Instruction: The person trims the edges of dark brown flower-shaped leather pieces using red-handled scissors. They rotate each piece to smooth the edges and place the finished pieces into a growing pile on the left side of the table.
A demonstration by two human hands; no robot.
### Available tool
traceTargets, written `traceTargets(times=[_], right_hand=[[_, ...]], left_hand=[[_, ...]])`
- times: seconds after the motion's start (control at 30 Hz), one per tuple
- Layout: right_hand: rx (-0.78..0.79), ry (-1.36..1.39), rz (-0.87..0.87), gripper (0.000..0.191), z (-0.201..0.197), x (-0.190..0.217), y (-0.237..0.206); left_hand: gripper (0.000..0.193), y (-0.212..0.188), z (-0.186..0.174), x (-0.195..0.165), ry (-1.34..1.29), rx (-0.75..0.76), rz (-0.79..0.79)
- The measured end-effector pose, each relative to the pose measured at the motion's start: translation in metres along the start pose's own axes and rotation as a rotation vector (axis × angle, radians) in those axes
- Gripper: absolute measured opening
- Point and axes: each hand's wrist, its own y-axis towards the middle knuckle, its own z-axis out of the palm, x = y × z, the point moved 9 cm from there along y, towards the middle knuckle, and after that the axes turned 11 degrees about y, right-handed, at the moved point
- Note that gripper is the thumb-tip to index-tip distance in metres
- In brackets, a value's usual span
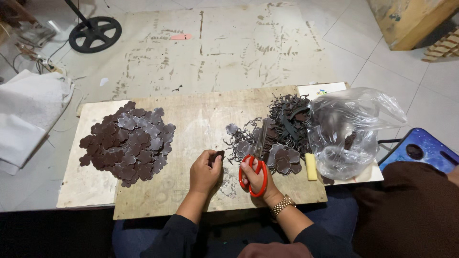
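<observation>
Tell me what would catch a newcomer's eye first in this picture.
Probably the red-handled scissors in the right hand, bright against the pale wooden board, blades pointing away. Next, the big heap of dark brown flower-shaped cutouts on the board's left side, while the left hand pinches one small brown piece. On the right, a crumpled clear plastic bag sits beside tangled dark offcuts.

**Matt leather, scuffed wood**

The board (201, 119) is bare, scuffed plywood. Lobed pieces (129, 143) at left look like matt brown leather (or similar sheet). Scissors (256, 162) have glossy red plastic handles and metal blades. The bag (354, 129) at right is clear, shiny plastic film.
</observation>
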Motion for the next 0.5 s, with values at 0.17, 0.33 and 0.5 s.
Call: traceTargets(times=[0.17,0.33,0.5], right_hand=[[0.009,-0.018,-0.015,0.023,0.0021,0.0002,-0.0029],[0.009,-0.033,-0.038,0.023,0.0027,0.0023,-0.0012],[-0.017,-0.032,-0.014,0.022,0.0007,-0.0006,-0.0036]], left_hand=[[0.018,0.0005,0.0008,0.0002,-0.003,-0.002,0.005],[0.018,0.0007,0.0016,0.0009,0.008,0.003,0.005],[0.018,0.0013,0.0022,-0.0005,0.014,0.009,0.004]])
